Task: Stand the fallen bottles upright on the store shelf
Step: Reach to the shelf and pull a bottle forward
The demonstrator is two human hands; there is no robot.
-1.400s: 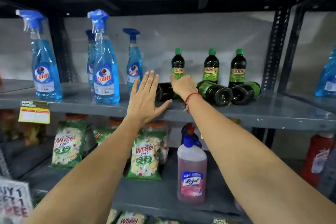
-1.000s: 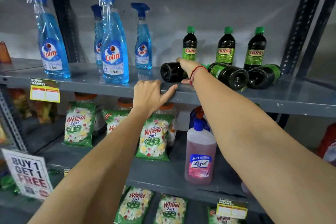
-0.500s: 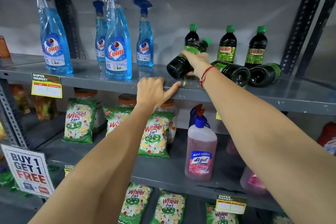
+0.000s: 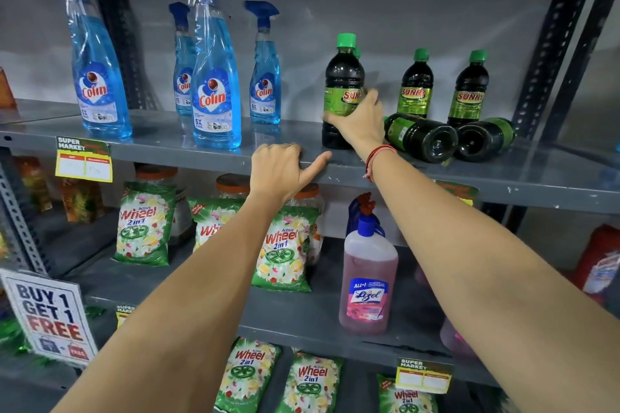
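A dark bottle (image 4: 342, 77) with a green cap stands upright near the front of the grey shelf (image 4: 503, 178). The right hand (image 4: 360, 122) is closed around its lower part, over the green label. Just to the right, two more dark bottles (image 4: 421, 137) (image 4: 483, 139) lie on their sides, bottoms toward the camera. Behind them two bottles (image 4: 416, 84) (image 4: 469, 87) stand upright. The left hand (image 4: 280, 171) grips the front edge of the shelf, fingers curled, thumb out. Blue spray bottles (image 4: 214, 77) stand further left.
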